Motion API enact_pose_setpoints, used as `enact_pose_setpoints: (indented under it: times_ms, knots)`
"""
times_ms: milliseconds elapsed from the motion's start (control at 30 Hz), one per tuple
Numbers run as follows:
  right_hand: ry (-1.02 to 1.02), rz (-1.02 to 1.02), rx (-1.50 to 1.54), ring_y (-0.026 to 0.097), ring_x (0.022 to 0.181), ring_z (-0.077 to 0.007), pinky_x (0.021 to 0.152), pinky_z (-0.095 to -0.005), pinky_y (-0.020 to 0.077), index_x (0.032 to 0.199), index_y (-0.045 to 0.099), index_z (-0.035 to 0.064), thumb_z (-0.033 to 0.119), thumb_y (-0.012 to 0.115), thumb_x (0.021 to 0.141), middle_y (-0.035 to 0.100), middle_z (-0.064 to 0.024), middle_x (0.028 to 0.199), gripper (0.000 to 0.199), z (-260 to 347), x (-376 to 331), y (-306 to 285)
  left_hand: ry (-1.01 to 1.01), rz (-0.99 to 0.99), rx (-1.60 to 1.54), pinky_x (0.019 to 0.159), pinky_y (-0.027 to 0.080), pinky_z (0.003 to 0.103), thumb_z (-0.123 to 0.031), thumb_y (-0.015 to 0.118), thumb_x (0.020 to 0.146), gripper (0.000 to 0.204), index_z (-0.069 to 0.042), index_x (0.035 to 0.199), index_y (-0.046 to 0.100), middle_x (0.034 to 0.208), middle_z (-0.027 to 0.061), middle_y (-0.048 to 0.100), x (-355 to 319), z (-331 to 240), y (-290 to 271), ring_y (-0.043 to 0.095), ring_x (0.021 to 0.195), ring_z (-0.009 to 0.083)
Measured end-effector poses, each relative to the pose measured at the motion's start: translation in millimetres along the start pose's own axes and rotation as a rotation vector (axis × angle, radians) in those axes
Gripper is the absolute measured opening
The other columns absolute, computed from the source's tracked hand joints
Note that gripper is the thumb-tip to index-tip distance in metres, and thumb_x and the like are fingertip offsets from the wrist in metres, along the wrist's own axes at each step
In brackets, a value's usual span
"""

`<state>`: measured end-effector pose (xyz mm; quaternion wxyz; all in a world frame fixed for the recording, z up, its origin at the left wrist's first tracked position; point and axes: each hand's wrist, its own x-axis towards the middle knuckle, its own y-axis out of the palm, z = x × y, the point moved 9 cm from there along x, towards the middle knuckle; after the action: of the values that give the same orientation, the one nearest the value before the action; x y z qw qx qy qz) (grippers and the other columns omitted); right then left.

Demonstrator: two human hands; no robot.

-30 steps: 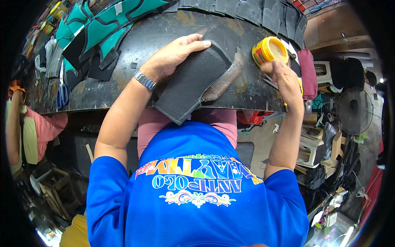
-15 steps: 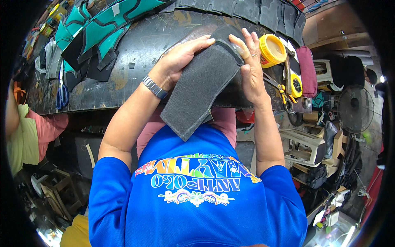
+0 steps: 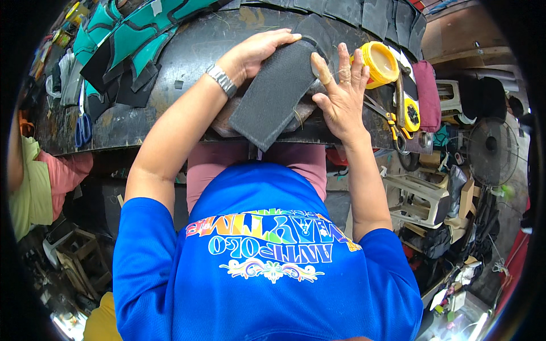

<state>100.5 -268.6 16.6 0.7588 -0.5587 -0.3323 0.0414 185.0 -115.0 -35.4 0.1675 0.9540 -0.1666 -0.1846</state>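
A black textured fabric piece (image 3: 273, 94), made up of layers with a narrow band across its far end, lies tilted over a brownish slab (image 3: 223, 118) at the table's near edge. My left hand (image 3: 259, 50) grips its upper left edge, fingertips at the band; part of the grip is hidden. To the right, my right hand (image 3: 346, 102) is open, fingers spread and pointing away, close to the piece's right edge. Whitish residue coats its fingers. Just beyond those fingertips stands an open yellow tub (image 3: 380, 63) with tan contents.
Right of the tub are yellow-handled scissors (image 3: 395, 128), a yellow tape measure (image 3: 410, 115) and a maroon roll (image 3: 425, 94). Teal and black cut pieces (image 3: 133, 48) and blue-handled scissors (image 3: 83, 128) occupy the left. Black panels (image 3: 347, 17) line the far edge. Another person's sleeve (image 3: 37, 190) shows at left.
The black piece has moved away from my body and down onto the slab. My right hand has come off its edge and spread its fingers. My left hand has moved with the piece.
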Motion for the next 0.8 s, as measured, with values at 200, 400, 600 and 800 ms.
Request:
enact_pose_setpoints:
  times_ms: [200,400,600,800]
  knots:
    - [0.04,0.12,-0.098,-0.004,0.154,-0.0357,0.117,-0.0663,-0.0012,0.152,0.037,0.0436,0.068,0.043,0.094,0.005,-0.0057,0.169,0.063,-8.3,1.4,31.3,0.162,0.153,0.724,0.085,0.052,0.03,-0.036,0.064,0.098,0.053,0.002,0.134,0.056,0.119,0.0096,0.068,25.7,-27.6,-0.9,0.065,0.101,0.0146]
    - [0.058,0.179,-0.106,0.0,0.154,-0.036,0.116,-0.068,0.0007,0.153,0.038,0.0398,0.066,0.047,0.093,0.01,-0.007,0.168,0.066,-5.2,1.8,32.0,0.527,-0.005,1.26,0.076,0.054,0.038,-0.045,0.065,0.094,0.052,0.003,0.113,0.069,0.097,0.0208,0.072,35.8,-47.7,-5.1,0.07,0.085,0.0288]
    - [-0.035,0.273,-0.175,0.004,0.154,-0.0346,0.116,-0.0689,0.0012,0.152,0.04,0.0388,0.07,0.045,0.091,0.015,-0.0077,0.167,0.068,13.3,6.5,32.1,0.554,-0.069,1.159,0.085,0.05,0.045,-0.048,0.064,0.091,0.05,-0.001,0.107,0.071,0.106,0.0267,0.068,28.2,-41.7,-16.4,0.065,0.101,0.0401]
    - [-0.157,0.354,-0.182,0.005,0.154,-0.0362,0.116,-0.0687,0.002,0.151,0.042,0.0386,0.07,0.041,0.093,0.019,-0.0083,0.166,0.066,38.4,3.8,29.5,0.542,-0.054,1.121,0.08,0.05,0.045,-0.047,0.064,0.091,0.049,0.001,0.098,0.072,0.096,0.0254,0.069,28.6,-42.8,-15.3,0.067,0.091,0.0413]
